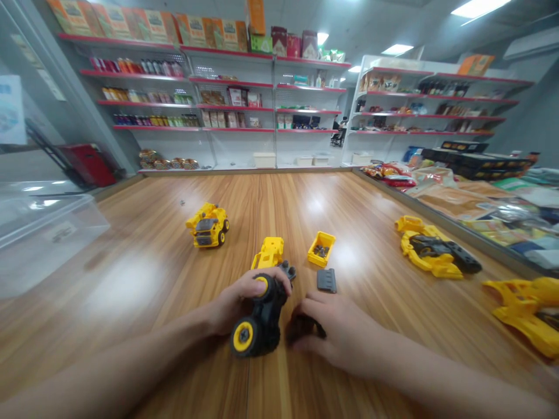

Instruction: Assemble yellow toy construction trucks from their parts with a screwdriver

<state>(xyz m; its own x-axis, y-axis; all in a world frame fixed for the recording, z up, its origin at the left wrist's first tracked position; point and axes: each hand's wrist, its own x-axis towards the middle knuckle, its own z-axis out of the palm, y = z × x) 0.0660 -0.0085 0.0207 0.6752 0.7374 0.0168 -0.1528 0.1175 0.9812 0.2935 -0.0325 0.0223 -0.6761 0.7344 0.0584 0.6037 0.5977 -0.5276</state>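
Observation:
My left hand (231,297) is closed around a black toy truck chassis (267,320), tilted up, with yellow-hubbed wheels facing me. My right hand (340,323) rests low over the table just to the right, its fingers curled around something dark that is blurred and mostly hidden. Beyond my left hand lies a yellow toy vehicle body (271,250) with grey parts at its near end. A flat grey plastic piece (326,280) is just past my right fingers. Behind it stands a small yellow bin (322,247) with small screw-like pieces inside.
An assembled yellow toy truck (207,226) stands at left on the wooden table (144,314). Yellow and black toy parts (437,249) and another yellow part (526,308) lie at right. A clear plastic box (52,233) is at far left. Bagged goods (463,203) border the right edge; stocked shelves stand behind.

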